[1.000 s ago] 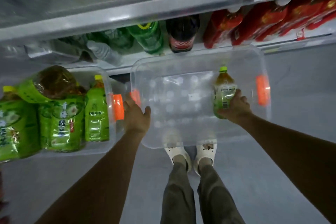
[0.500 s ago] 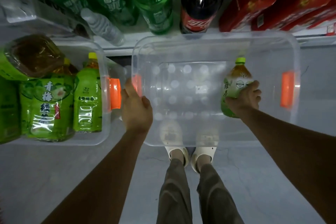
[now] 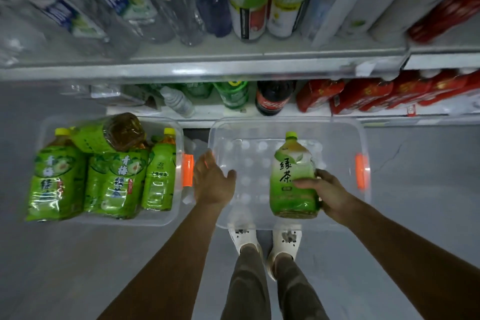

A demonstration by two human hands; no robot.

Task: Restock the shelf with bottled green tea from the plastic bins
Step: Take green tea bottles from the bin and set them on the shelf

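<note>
Lifted clear of the floor of the right-hand bin [image 3: 362, 138] since a second ago, when it stood upright inside; green tea bottle [image 3: 293, 176] now higher and nearer the camera, label facing up. Emptied by that, probably, this bin, so next the shelf [image 3: 298, 112] beyond. Right hand [image 3: 320, 191] wrapped around the bottle's lower half, fingers [image 3: 302, 184] curled across the label, thumb hidden. Left hand [image 3: 211, 180] resting on the bin's left rim as before, fingers loosely spread, gripping nothing. More green tea waiting in the left-hand bin [image 3: 166, 222].
</note>
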